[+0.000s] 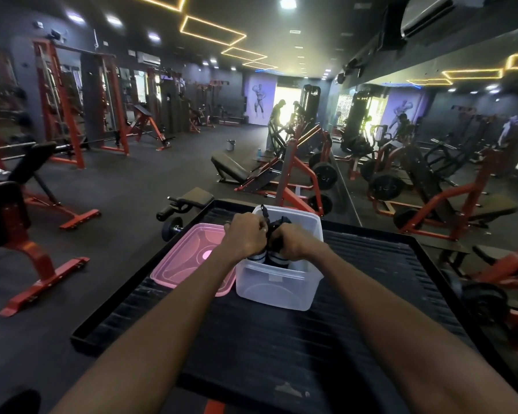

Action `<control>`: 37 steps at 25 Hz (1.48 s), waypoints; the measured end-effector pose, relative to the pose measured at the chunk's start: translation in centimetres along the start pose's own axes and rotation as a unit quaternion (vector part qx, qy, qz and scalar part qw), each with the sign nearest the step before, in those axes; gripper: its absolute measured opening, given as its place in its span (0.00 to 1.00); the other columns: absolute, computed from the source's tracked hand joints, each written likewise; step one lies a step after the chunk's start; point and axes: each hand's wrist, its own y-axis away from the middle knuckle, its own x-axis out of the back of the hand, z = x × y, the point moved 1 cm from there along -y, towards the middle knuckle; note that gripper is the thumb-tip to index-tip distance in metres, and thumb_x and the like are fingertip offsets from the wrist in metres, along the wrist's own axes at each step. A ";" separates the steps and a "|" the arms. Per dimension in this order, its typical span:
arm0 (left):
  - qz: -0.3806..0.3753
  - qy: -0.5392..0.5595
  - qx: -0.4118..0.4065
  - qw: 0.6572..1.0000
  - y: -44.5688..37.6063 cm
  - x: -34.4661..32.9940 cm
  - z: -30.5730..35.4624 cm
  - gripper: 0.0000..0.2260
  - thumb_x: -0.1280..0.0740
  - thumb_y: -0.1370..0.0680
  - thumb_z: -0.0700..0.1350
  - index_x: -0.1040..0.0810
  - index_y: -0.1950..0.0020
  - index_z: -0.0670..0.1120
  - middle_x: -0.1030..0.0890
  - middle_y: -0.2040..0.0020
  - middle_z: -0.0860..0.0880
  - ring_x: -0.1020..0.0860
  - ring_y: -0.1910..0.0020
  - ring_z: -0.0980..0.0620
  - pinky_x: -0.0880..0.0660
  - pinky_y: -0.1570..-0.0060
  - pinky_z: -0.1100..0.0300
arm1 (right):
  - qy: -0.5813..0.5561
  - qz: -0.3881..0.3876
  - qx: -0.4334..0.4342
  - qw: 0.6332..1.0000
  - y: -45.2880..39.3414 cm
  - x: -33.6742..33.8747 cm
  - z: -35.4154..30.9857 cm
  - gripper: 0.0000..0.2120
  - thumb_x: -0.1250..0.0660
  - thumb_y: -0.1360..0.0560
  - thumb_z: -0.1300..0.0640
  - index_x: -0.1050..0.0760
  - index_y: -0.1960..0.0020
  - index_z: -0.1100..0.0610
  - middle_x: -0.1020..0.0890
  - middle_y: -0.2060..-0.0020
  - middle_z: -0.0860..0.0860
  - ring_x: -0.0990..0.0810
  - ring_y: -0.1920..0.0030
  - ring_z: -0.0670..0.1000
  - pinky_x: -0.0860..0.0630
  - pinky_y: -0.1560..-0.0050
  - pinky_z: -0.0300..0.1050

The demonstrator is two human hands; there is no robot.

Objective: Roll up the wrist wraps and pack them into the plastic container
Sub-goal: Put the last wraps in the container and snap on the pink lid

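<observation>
A dim gym with red-framed machines surrounds a black ribbed worktop [356,294]. At left lies a pink translucent plastic lid [189,258], touching the clear plastic container [281,285]. Above the container's opening, the left hand [245,237] and right hand [293,243] each close their grip on black rolled wrist wraps with white stripes [274,255], which sit partly inside it.

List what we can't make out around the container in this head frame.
- Number of wraps in the container: head view, both hands cover the pile.
- Fingers of the left hand and right hand: curled out of sight among the wraps.
- Container's floor: blurred by its frosted wall.
- Pink lid: right edge behind the left forearm.
</observation>
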 end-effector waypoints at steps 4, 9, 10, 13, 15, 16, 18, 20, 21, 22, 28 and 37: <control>0.006 -0.006 -0.004 1.000 -0.3 -0.3 -0.2 0.07 0.35 0.21 0.43 0.17 0.54 0.48 0.17 0.50 0.46 0.24 0.45 0.44 0.28 0.47 0.48 | -0.009 0.004 0.003 1.000 -0.4 -0.5 -0.4 0.07 0.28 0.28 0.57 0.17 0.50 0.55 0.15 0.55 0.52 0.18 0.52 0.53 0.19 0.46 0.50; -0.005 -0.005 -0.028 1.000 -0.5 -0.6 -0.9 0.07 0.35 0.25 0.43 0.17 0.56 0.47 0.16 0.54 0.44 0.21 0.49 0.40 0.22 0.47 0.45 | -0.030 0.058 -0.002 0.998 0.0 -0.2 -0.7 0.14 0.27 0.27 0.59 0.25 0.43 0.57 0.18 0.46 0.55 0.20 0.46 0.55 0.23 0.45 0.47; -0.004 -0.004 -0.030 1.000 -0.6 -0.7 -1.2 0.08 0.36 0.27 0.43 0.17 0.57 0.47 0.16 0.55 0.44 0.21 0.51 0.40 0.22 0.48 0.45 | -0.033 0.065 -0.004 0.997 0.0 -0.3 -0.6 0.17 0.26 0.27 0.59 0.26 0.41 0.57 0.20 0.44 0.55 0.21 0.44 0.56 0.24 0.44 0.47; 0.017 0.022 -0.050 0.998 -0.5 -0.7 -1.7 0.09 0.37 0.26 0.43 0.17 0.56 0.45 0.16 0.56 0.43 0.21 0.54 0.41 0.22 0.49 0.45 | -0.032 0.052 -0.024 0.998 0.1 -0.3 -0.6 0.27 0.24 0.30 0.58 0.31 0.35 0.57 0.25 0.39 0.57 0.25 0.41 0.57 0.25 0.42 0.49; 0.052 0.062 -0.060 0.995 -0.4 -0.3 -1.9 0.08 0.36 0.24 0.40 0.17 0.53 0.42 0.16 0.54 0.42 0.20 0.53 0.42 0.24 0.46 0.46 | -0.045 0.037 -0.035 0.998 -0.1 0.2 -0.5 0.31 0.23 0.34 0.55 0.32 0.35 0.55 0.25 0.40 0.57 0.24 0.42 0.57 0.23 0.43 0.51; 0.077 0.091 -0.049 0.992 -0.3 0.0 -2.1 0.08 0.36 0.23 0.38 0.17 0.51 0.40 0.16 0.52 0.41 0.20 0.52 0.42 0.24 0.44 0.48 | -0.058 0.042 -0.036 0.997 -0.3 0.6 -0.4 0.30 0.24 0.35 0.54 0.31 0.37 0.55 0.26 0.40 0.56 0.24 0.43 0.57 0.22 0.44 0.53; 0.112 0.146 -0.004 0.983 0.0 0.7 -2.8 0.09 0.38 0.22 0.35 0.19 0.47 0.39 0.17 0.49 0.42 0.20 0.49 0.43 0.25 0.45 0.53 | -0.078 0.089 -0.040 0.992 -0.3 2.0 -0.8 0.24 0.28 0.35 0.52 0.29 0.41 0.54 0.26 0.43 0.54 0.23 0.47 0.56 0.20 0.47 0.55; 0.094 0.148 0.057 0.983 0.5 1.3 -3.9 0.10 0.38 0.22 0.33 0.21 0.45 0.40 0.18 0.47 0.43 0.21 0.48 0.44 0.27 0.47 0.54 | -0.087 0.172 -0.035 0.981 -0.4 3.2 -1.3 0.12 0.32 0.34 0.52 0.25 0.51 0.52 0.23 0.48 0.53 0.22 0.51 0.55 0.19 0.50 0.56; 0.069 0.130 0.080 0.986 0.7 1.3 -4.5 0.10 0.39 0.23 0.33 0.22 0.46 0.41 0.18 0.48 0.43 0.22 0.48 0.44 0.27 0.48 0.54 | -0.093 0.201 -0.038 0.974 -0.2 3.8 -2.0 0.06 0.33 0.32 0.53 0.25 0.56 0.51 0.21 0.50 0.53 0.21 0.52 0.55 0.19 0.52 0.55; 0.033 0.106 0.100 0.989 1.2 1.2 -4.8 0.09 0.39 0.23 0.34 0.22 0.48 0.42 0.18 0.49 0.43 0.22 0.49 0.44 0.27 0.50 0.54 | -0.100 0.219 -0.036 0.970 -0.4 3.9 -2.5 0.02 0.34 0.31 0.54 0.24 0.58 0.50 0.19 0.52 0.53 0.21 0.54 0.55 0.19 0.53 0.55; -0.100 0.055 0.095 0.989 3.3 0.5 -6.3 0.09 0.37 0.22 0.40 0.21 0.60 0.43 0.17 0.57 0.44 0.20 0.55 0.44 0.25 0.56 0.55 | -0.117 0.184 -0.005 0.976 0.7 1.4 -6.8 0.03 0.35 0.28 0.55 0.23 0.59 0.49 0.18 0.58 0.53 0.20 0.58 0.53 0.18 0.55 0.54; -0.124 0.036 0.088 0.988 7.2 -1.7 -7.7 0.11 0.31 0.28 0.51 0.22 0.55 0.44 0.18 0.56 0.45 0.19 0.56 0.45 0.20 0.51 0.49 | -0.118 0.193 0.005 0.974 2.8 -0.8 -10.4 0.08 0.37 0.27 0.57 0.19 0.53 0.54 0.16 0.55 0.57 0.18 0.55 0.59 0.20 0.53 0.52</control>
